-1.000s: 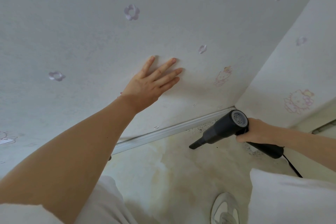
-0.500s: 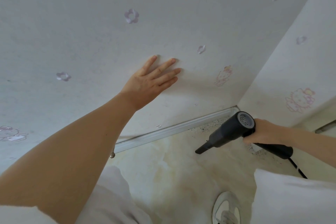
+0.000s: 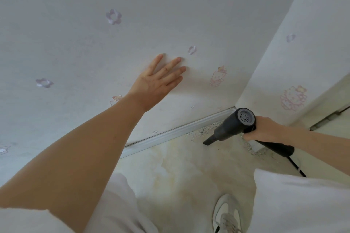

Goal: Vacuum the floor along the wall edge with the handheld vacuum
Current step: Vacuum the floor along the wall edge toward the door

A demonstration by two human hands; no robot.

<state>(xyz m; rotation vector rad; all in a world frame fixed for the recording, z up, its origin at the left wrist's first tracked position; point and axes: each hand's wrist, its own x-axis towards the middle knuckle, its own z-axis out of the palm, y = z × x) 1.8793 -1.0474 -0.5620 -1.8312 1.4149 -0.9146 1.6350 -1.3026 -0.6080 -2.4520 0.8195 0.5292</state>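
My right hand (image 3: 265, 128) was wrapped around the grip of the handheld vacuum (image 3: 234, 126), fingers curled under it, thumb side hidden behind the body. The wrist was bent a little and the forearm ran in from the right edge, roughly level. The vacuum was dark grey, its round vented rear cap facing up at me, its narrow nozzle (image 3: 207, 141) angled down and left toward the baseboard (image 3: 170, 134). The nozzle tip sat just off the baseboard, over the floor (image 3: 170, 172); I could not tell if it touched the floor. The handle end stuck out past my hand, away from the baseboard, with a black cord (image 3: 297, 168) trailing off it. A strip of gritty debris (image 3: 206, 128) lay on the floor right against the baseboard, between it and the nozzle, close to the corner where two walls met.

My left hand (image 3: 157, 83) was flat on the wall (image 3: 75, 43) above the baseboard, fingers straight and spread, palm pressed to the wallpaper, holding nothing. The arm was stretched out straight from lower left, elbow nearly locked.

The wallpaper was pale with purple flower prints and pink cat figures. Well out from the baseboard, at the bottom of the view, were my white clothing (image 3: 295, 204) and one white sneaker (image 3: 225, 215) on the yellowish marbled floor.
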